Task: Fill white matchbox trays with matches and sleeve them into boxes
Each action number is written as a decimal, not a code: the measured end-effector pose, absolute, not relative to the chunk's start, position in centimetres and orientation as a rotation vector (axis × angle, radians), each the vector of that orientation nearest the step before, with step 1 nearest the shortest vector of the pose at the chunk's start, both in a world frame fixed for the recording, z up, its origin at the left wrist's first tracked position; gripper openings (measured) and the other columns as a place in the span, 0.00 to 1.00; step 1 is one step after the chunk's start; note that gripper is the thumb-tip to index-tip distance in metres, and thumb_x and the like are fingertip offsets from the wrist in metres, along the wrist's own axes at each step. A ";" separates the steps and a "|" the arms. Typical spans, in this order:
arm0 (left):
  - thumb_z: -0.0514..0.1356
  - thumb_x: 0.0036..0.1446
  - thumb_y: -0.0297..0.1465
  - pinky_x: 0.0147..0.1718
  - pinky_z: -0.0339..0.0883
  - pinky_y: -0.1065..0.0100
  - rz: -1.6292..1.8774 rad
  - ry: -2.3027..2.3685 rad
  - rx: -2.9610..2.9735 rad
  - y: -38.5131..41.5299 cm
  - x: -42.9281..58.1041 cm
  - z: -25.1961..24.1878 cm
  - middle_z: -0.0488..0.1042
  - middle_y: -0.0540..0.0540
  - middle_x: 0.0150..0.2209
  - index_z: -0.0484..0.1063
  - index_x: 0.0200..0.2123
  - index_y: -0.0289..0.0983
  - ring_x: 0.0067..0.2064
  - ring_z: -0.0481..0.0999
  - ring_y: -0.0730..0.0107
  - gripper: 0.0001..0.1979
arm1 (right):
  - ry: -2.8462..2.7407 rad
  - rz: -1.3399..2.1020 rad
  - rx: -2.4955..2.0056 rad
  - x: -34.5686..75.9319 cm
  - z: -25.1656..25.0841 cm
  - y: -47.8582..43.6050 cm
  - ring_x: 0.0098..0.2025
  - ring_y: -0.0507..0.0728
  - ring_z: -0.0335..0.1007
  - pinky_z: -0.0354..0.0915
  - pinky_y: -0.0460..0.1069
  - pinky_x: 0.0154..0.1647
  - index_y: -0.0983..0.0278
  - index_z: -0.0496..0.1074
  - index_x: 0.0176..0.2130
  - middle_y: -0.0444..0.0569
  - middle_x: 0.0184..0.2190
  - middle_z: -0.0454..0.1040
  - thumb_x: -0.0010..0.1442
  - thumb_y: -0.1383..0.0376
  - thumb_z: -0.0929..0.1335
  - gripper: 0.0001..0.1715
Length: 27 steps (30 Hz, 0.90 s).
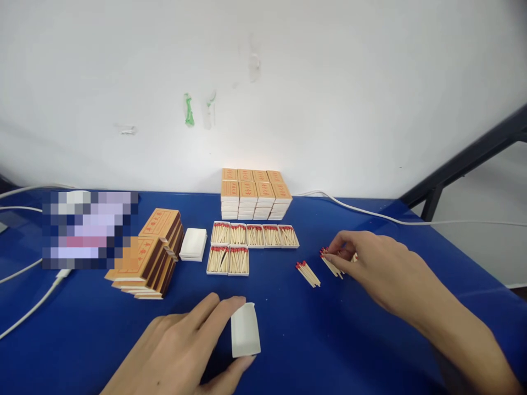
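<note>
My left hand point(185, 343) grips a white matchbox tray point(246, 330) by its two ends, between the thumb and fingers. No matches lie inside this tray. Farther right, my right hand point(370, 266) is closed in a pinch over a small pile of red-tipped matches point(331, 265); its fingertips partly cover the pile. Just left of that hand lies a loose bundle of matches point(308, 274). Several trays filled with matches point(254, 236) stand in two rows at the middle, heads pointing away from me.
Orange matchbox sleeves point(142, 258) are stacked at the left, beside a small pile of white trays point(193, 244). Several matchboxes point(255, 193) form a block near the wall. White cables point(370, 211) cross the blue table point(284, 356). A blurred-out item point(90, 230) lies far left.
</note>
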State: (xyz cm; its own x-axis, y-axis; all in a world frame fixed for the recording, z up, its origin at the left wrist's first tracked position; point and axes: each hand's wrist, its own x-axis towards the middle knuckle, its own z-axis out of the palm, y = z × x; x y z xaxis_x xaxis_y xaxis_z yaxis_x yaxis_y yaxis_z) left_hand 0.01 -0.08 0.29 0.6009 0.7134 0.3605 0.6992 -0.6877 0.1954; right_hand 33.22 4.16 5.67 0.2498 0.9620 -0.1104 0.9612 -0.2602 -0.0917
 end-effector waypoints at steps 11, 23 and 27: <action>0.48 0.81 0.50 0.21 0.82 0.61 0.695 1.203 2.779 0.1 0.4 0.6 0.87 0.47 0.40 0.78 0.58 0.41 0.29 0.89 0.59 0.25 | -1.974 0.187 -2.493 32.9 5.3 3.4 0.38 0.64 0.80 0.59 0.54 0.34 0.53 0.81 0.35 0.45 0.36 0.85 0.70 0.53 0.72 0.12; 0.48 0.81 0.48 0.22 0.82 0.60 0.684 1.214 2.787 0.1 0.3 0.7 0.87 0.45 0.42 0.79 0.59 0.40 0.29 0.89 0.58 0.25 | -1.986 0.213 -2.472 32.4 5.2 3.4 0.41 0.64 0.80 0.60 0.54 0.35 0.53 0.82 0.37 0.44 0.39 0.86 0.70 0.58 0.71 0.10; 0.52 0.80 0.48 0.24 0.83 0.61 0.657 1.220 2.763 -0.1 0.2 0.6 0.87 0.46 0.42 0.78 0.60 0.42 0.30 0.89 0.58 0.23 | -2.023 0.189 -2.412 32.2 5.1 3.3 0.39 0.64 0.80 0.60 0.54 0.33 0.54 0.83 0.36 0.46 0.38 0.86 0.70 0.57 0.70 0.12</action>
State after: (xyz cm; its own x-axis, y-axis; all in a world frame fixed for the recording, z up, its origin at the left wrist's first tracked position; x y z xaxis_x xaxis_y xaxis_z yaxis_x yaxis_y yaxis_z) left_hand 0.16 -0.14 0.64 0.5983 0.7160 0.3597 0.6947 -0.6872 0.2125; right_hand 32.22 3.31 5.14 0.1698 0.9804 -0.0999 0.9819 -0.1770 -0.0674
